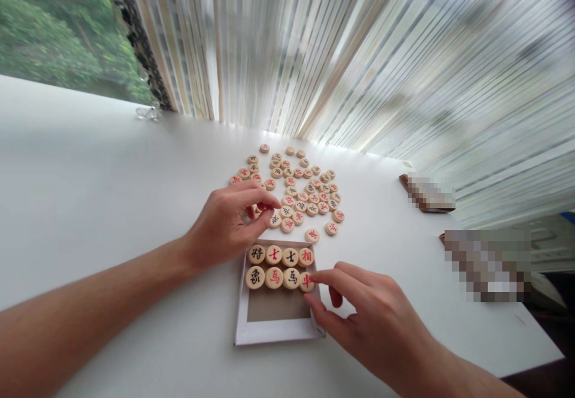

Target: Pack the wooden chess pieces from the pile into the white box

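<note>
A white table (90,206) runs up to a window hung with striped vertical blinds (359,56), with green foliage showing at the far left.

The left hand (224,224) is curled, thumb and forefinger pinched narrowly over a wooden disc (275,220) at the near edge of the loose pile; the tips sit on or just beside it, but whether the piece is actually gripped cannot be told. The pinch suits the flat round pieces, which give only an edge to catch.

The right hand (372,320) is spread loosely, holding nothing. Its forefinger stretches toward nine o'clock and touches the red-marked piece (306,281) at the right end of the near row, apparently nudging it square against its neighbours, while the thumb rests beside the box wall at the hand's seven o'clock.

That piece lies in a shallow white box (274,329), directly between the two hands. Eight pieces fill its far end in two rows of four, touching edge to edge, faces up so the red and black characters read; the near half shows bare brown base.

At twelve o'clock from the box lies the scattered pile of pieces (300,185), mostly face up and spread flat so each can be picked singly. Two pixelated objects (487,263) rest well apart at three o'clock.
</note>
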Demonstrator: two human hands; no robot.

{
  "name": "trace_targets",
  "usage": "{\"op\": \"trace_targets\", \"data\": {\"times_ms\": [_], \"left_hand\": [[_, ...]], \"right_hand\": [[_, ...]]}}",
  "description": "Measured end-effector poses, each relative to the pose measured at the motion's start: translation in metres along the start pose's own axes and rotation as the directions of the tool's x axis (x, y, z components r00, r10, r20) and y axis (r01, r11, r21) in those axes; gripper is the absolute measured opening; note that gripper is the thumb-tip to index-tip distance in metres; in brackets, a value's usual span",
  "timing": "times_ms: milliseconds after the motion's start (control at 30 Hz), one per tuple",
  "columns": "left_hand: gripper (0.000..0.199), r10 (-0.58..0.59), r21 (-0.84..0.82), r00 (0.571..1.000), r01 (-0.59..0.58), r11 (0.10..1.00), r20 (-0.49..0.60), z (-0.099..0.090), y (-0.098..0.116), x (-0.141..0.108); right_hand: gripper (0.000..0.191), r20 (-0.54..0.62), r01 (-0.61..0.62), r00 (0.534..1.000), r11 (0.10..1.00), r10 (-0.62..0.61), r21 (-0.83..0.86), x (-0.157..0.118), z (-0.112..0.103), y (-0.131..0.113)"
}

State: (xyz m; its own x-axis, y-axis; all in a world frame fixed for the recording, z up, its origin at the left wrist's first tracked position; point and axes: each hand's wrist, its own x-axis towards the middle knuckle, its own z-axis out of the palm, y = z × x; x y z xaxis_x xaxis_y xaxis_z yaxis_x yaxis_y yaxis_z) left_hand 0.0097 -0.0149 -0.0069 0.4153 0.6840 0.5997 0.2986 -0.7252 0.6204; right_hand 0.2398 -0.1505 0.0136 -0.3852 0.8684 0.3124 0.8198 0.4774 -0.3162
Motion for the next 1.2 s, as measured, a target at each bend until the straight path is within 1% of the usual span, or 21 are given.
{"op": "trace_targets", "data": {"times_ms": [133,267,367,433,467,533,600,633,767,900,967,1033,1133,1200], "left_hand": [[0.014,0.009,-0.004,1.0,-0.009,1.0,-0.022,-0.001,0.0,-0.001],[0.015,-0.022,-0.003,0.999,0.022,1.0,-0.047,-0.002,-0.003,-0.001],[0.015,-0.062,0.016,0.995,0.063,0.998,-0.073,-0.006,-0.009,0.001],[0.016,-0.079,0.058,0.992,0.084,0.995,-0.096,-0.011,-0.015,0.005],[0.016,-0.087,0.086,0.989,0.098,0.991,-0.119,-0.014,-0.019,0.007],[0.016,-0.12,0.136,0.979,0.143,0.98,-0.165,-0.022,-0.028,0.012],[0.016,-0.146,0.188,0.969,0.184,0.965,-0.198,-0.028,-0.036,0.015],[0.017,-0.148,0.211,0.967,0.192,0.959,-0.205,-0.031,-0.039,0.016],[0.019,-0.147,0.269,0.967,0.201,0.942,-0.208,-0.034,-0.046,0.019],[0.022,-0.173,0.285,0.964,0.227,0.931,-0.203,-0.032,-0.047,0.018],[0.023,-0.211,0.269,0.955,0.263,0.927,-0.207,-0.032,-0.048,0.018],[0.024,-0.267,0.226,0.937,0.317,0.921,-0.225,-0.031,-0.05,0.018],[0.025,-0.338,0.167,0.907,0.384,0.908,-0.251,-0.032,-0.055,0.018],[0.026,-0.363,0.152,0.896,0.409,0.9,-0.256,-0.032,-0.059,0.018]], "right_hand": [[0.016,-0.113,0.044,0.993,0.998,-0.04,0.034,0.005,-0.002,0.002],[0.022,-0.226,0.058,0.973,0.996,-0.041,0.068,0.014,0.0,0.014],[0.028,-0.296,0.008,0.955,0.995,0.023,0.104,0.022,0.002,0.03],[0.032,-0.335,-0.051,0.937,0.99,0.093,0.132,0.028,0.003,0.044],[0.033,-0.354,-0.096,0.924,0.983,0.147,0.158,0.03,0.004,0.052],[0.036,-0.35,-0.2,0.895,0.949,0.278,0.244,0.035,0.007,0.067],[0.039,-0.313,-0.298,0.855,0.886,0.413,0.354,0.039,0.008,0.082],[0.041,-0.312,-0.315,0.843,0.872,0.438,0.374,0.041,0.009,0.089],[0.047,-0.326,-0.348,0.806,0.841,0.494,0.415,0.047,0.01,0.11],[0.05,-0.308,-0.367,0.789,0.81,0.531,0.458,0.05,0.011,0.12],[0.052,-0.297,-0.37,0.788,0.801,0.539,0.471,0.05,0.011,0.12],[0.053,-0.286,-0.369,0.792,0.796,0.539,0.479,0.05,0.012,0.118],[0.053,-0.263,-0.363,0.808,0.796,0.528,0.484,0.049,0.013,0.114],[0.051,-0.248,-0.36,0.818,0.798,0.519,0.483,0.048,0.014,0.111]]}}
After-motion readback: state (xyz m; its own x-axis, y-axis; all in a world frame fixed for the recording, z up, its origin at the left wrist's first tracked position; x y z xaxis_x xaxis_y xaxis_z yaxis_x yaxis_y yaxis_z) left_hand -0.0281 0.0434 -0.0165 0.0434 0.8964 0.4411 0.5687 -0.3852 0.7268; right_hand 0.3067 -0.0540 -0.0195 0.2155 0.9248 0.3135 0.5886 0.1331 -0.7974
